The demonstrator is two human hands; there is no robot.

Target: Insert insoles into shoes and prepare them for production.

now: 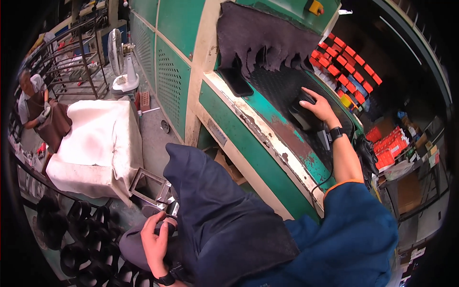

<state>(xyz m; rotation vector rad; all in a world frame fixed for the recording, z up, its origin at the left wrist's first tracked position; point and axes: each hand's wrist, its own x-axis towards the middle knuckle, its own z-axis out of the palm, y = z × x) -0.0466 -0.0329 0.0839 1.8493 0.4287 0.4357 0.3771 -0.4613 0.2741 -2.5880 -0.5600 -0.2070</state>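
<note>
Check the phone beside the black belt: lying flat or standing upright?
Lying flat: the phone rests on the green ledge, dark face up.

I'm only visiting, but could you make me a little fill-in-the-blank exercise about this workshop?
1. The person's ____ grip is at a dark item on the black ribbed surface.
2. A dark band circles the ____ just behind the left grip.
3. The machine's panels are painted ____.
4. The cloth draped over the big block is ____.

Missing words: right; wrist; green; white.
</note>
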